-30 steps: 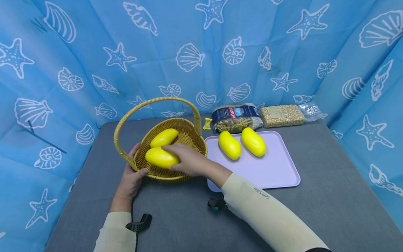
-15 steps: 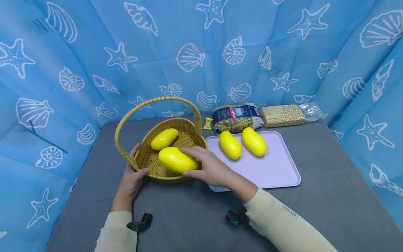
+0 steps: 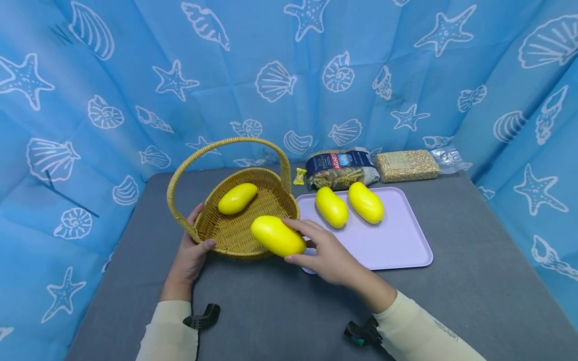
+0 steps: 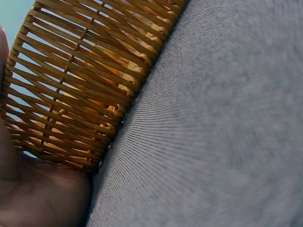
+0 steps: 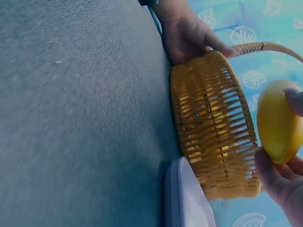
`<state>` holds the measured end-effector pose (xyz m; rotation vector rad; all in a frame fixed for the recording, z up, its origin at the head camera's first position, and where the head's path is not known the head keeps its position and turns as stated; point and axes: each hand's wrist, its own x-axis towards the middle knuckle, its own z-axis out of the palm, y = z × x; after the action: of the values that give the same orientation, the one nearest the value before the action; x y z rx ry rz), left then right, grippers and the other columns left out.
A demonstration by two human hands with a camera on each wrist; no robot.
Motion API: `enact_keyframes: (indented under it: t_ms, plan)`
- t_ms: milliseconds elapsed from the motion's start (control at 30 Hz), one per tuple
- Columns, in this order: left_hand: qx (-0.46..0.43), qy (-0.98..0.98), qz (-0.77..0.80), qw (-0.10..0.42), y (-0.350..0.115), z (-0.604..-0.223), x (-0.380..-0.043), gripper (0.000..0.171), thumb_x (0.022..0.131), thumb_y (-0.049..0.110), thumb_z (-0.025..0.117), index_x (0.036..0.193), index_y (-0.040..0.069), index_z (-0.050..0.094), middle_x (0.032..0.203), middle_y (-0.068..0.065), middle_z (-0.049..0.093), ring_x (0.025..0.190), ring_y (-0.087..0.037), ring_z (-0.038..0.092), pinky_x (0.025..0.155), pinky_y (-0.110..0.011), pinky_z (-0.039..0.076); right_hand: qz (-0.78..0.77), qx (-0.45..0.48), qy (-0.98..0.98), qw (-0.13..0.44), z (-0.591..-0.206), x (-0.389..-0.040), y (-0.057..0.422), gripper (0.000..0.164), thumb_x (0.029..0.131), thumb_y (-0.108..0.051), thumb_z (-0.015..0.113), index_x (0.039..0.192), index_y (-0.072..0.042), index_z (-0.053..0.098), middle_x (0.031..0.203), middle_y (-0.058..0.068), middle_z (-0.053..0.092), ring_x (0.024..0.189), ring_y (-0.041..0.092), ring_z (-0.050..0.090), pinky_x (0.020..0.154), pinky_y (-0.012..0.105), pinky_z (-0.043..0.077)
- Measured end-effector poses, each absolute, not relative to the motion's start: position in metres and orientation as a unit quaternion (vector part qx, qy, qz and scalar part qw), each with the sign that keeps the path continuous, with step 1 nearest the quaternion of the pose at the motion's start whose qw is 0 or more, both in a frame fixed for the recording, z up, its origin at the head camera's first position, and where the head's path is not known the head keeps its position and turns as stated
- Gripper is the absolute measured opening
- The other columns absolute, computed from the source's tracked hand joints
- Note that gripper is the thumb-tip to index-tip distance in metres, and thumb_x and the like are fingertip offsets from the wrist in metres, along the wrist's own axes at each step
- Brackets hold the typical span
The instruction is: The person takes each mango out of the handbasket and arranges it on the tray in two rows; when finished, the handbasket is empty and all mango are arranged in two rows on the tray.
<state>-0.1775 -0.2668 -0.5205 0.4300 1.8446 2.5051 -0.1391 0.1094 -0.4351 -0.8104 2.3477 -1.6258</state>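
My right hand [image 3: 327,253] grips a yellow mango [image 3: 276,235] by its right end, held over the front right rim of a wicker basket [image 3: 235,244]. In the right wrist view the held mango [image 5: 277,120] is above the basket's rim, between thumb and fingers. My left hand [image 3: 191,255] holds the basket's left side, its thumb over the rim near the foot of the arched handle. One more mango [image 3: 238,198] lies inside the basket at the back left. Two mangoes, a left one [image 3: 331,207] and a right one [image 3: 366,202], lie on a lilac tray [image 3: 388,250].
Behind the tray lie a bag of pasta [image 3: 341,169] and a clear pack of pale grains or beans [image 3: 407,165]. A small yellow wrapped sweet [image 3: 300,176] lies left of the pasta. A blue shell-patterned curtain [image 3: 253,75] surrounds the grey table [image 3: 271,311].
My right hand has lifted the mango from inside the basket and carried it right, towards the tray. My left hand has stayed on the basket. The other mangoes have not moved.
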Motion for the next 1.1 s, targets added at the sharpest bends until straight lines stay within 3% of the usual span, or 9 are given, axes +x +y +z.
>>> enact_keyframes:
  t_ms: [433, 700, 900, 1100]
  plan:
    - [0.139, 0.586, 0.798, -0.002, -0.265, -0.518, -0.177, 0.093, 0.102, -0.004, 0.074, 0.175, 0.013, 0.018, 0.172, -0.030, 0.022, 0.146, -0.039, 0.042, 0.112, -0.036, 0.044, -0.530, -0.226, 0.812, 0.092, -0.442, -0.122, 0.147, 0.074, 0.099, -0.014, 0.084, 0.164, -0.013, 0.049, 0.161, 0.007, 0.053, 0.134, 0.029, 0.059, 0.105, 0.051, 0.053]
    - [0.141, 0.584, 0.799, -0.002, -0.265, -0.519, -0.176, 0.093, 0.102, -0.005, 0.073, 0.175, 0.014, 0.020, 0.171, -0.031, 0.023, 0.145, -0.039, 0.044, 0.112, -0.036, 0.045, -0.481, -0.173, 0.857, 0.063, -0.448, -0.112, 0.174, 0.073, 0.098, -0.012, 0.085, 0.163, -0.013, 0.051, 0.156, 0.012, 0.056, 0.135, 0.033, 0.058, 0.103, 0.056, 0.054]
    - [0.147, 0.582, 0.800, -0.001, -0.265, -0.519, -0.177, 0.092, 0.103, -0.004, 0.073, 0.175, 0.013, 0.018, 0.171, -0.031, 0.022, 0.145, -0.039, 0.044, 0.112, -0.037, 0.044, -0.395, -0.152, 0.906, 0.033, -0.449, -0.105, 0.189, 0.072, 0.097, -0.014, 0.087, 0.160, -0.008, 0.053, 0.148, 0.015, 0.062, 0.125, 0.031, 0.062, 0.098, 0.055, 0.055]
    - [0.146, 0.586, 0.797, -0.005, -0.265, -0.519, -0.176, 0.092, 0.103, -0.002, 0.074, 0.175, 0.014, 0.019, 0.171, -0.031, 0.023, 0.146, -0.039, 0.042, 0.112, -0.036, 0.044, -0.349, -0.144, 0.926, 0.024, -0.454, -0.101, 0.195, 0.073, 0.094, -0.012, 0.089, 0.158, -0.003, 0.055, 0.143, 0.017, 0.064, 0.127, 0.035, 0.061, 0.106, 0.061, 0.048]
